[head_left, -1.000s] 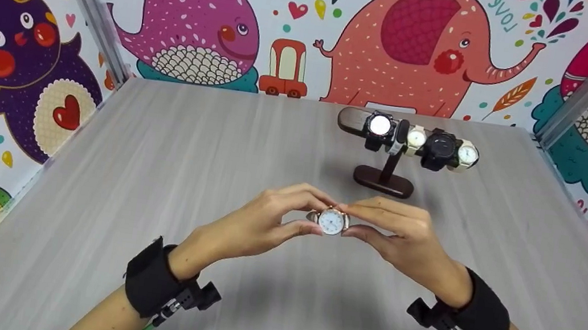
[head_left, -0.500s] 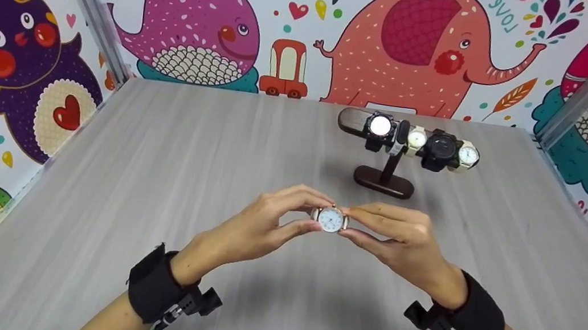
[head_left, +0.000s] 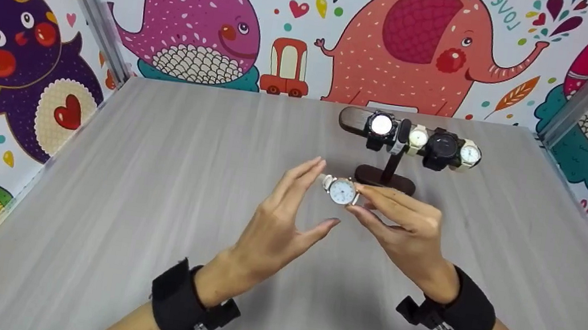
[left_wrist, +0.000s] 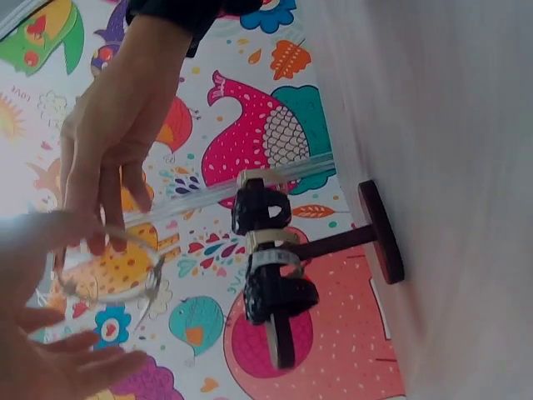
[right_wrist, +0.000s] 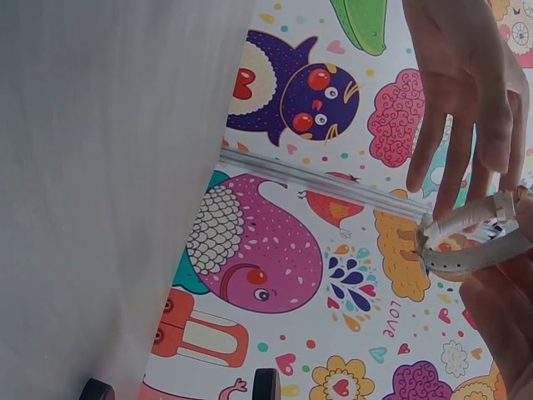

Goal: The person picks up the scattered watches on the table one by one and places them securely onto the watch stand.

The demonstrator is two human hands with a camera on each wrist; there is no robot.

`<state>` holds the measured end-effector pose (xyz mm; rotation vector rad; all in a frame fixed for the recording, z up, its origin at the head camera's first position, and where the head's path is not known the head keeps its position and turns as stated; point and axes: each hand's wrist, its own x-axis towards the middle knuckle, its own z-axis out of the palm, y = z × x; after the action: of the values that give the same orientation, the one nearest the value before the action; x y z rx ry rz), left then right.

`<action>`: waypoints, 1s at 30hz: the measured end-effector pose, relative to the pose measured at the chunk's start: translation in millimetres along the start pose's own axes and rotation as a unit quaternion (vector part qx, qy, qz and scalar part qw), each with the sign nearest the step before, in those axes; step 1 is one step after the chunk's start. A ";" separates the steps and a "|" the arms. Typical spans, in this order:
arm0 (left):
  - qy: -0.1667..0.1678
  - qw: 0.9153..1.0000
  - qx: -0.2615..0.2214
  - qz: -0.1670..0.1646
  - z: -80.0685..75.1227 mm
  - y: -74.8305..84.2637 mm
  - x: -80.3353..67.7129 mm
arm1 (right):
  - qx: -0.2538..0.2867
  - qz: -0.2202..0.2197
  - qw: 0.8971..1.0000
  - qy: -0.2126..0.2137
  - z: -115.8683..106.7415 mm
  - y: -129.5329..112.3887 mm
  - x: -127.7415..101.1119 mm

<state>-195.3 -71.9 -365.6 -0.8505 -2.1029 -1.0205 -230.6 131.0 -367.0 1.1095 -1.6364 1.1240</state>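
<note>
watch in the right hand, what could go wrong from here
The white-faced watch is pinched by the right hand alone, by its edge, above the table; the left hand is open beside it. With so slight a grip it could slip and drop.
The watch stand already carries four watches toward its right end. A nudge from either hand so near could tip it or knock a watch off.
</note>
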 end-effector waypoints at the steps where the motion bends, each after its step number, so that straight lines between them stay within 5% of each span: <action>1: 0.010 1.000 0.010 -0.003 3.0 1.9 0.1 | 0.001 0.004 1.000 0.004 0.9 -0.6 0.4; 6: 0.047 0.998 0.032 -0.013 17.0 6.8 1.8 | 0.011 0.024 0.999 0.019 5.1 -4.4 1.1; 15: 0.140 0.989 0.036 0.031 32.8 -1.0 5.2 | 0.018 0.054 0.998 0.032 8.1 -8.2 -2.0; 30: 0.148 0.988 0.028 0.034 36.9 -6.9 6.0 | 0.043 0.077 0.996 0.021 10.7 -8.0 -6.7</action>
<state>-213.8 -43.0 -382.0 -0.6917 -1.8300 -0.9809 -222.9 120.5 -374.3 1.0194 -1.6774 1.3189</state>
